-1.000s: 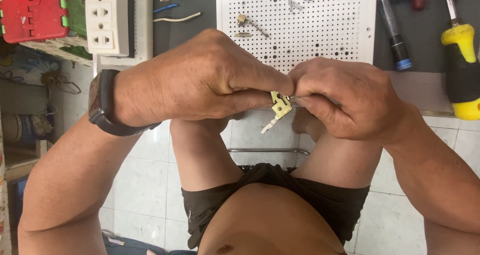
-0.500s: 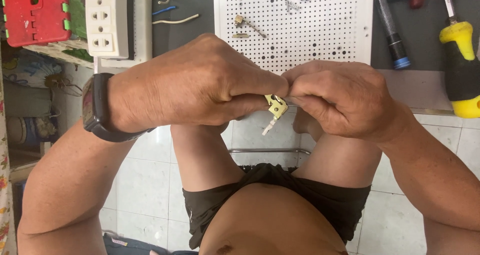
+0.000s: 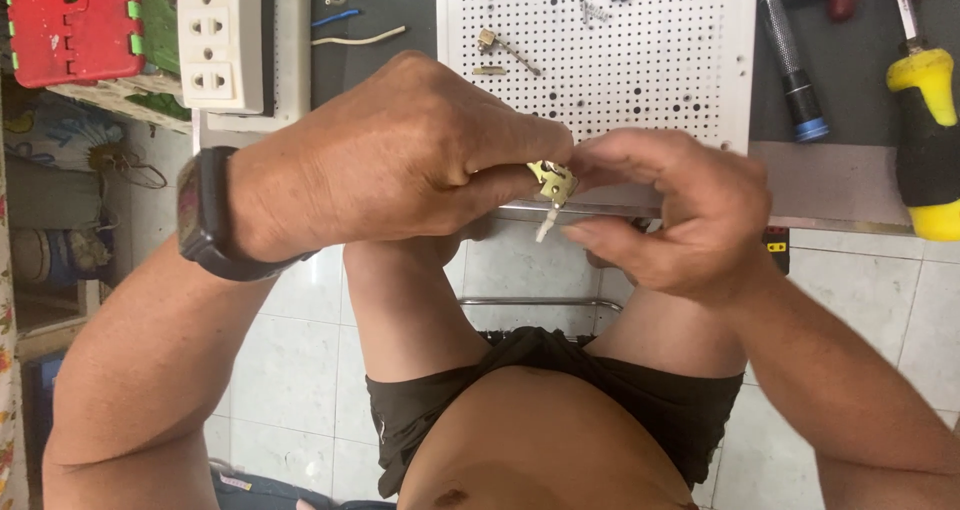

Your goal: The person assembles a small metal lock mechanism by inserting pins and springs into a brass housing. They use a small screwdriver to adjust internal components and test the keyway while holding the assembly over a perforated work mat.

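Note:
My left hand (image 3: 400, 165), with a black watch on its wrist, pinches a small brass-coloured metal part (image 3: 553, 181) with a short white piece hanging below it. My right hand (image 3: 670, 210) meets it from the right, fingertips on the same part, thumb just under the white piece. Both hands hover in front of the workbench edge, above my lap. How the part is built is hidden by the fingers.
A white perforated board (image 3: 640, 60) lies on the bench with small metal bits on it. A white socket strip (image 3: 220, 35) and a red plastic box (image 3: 70, 20) sit at the left. A yellow-handled screwdriver (image 3: 925, 140) and a blue-tipped tool (image 3: 795, 70) lie at the right.
My right hand's fingers have loosened and spread a little, so more of the metal part and its white piece shows. Both hands stay at about the same spot.

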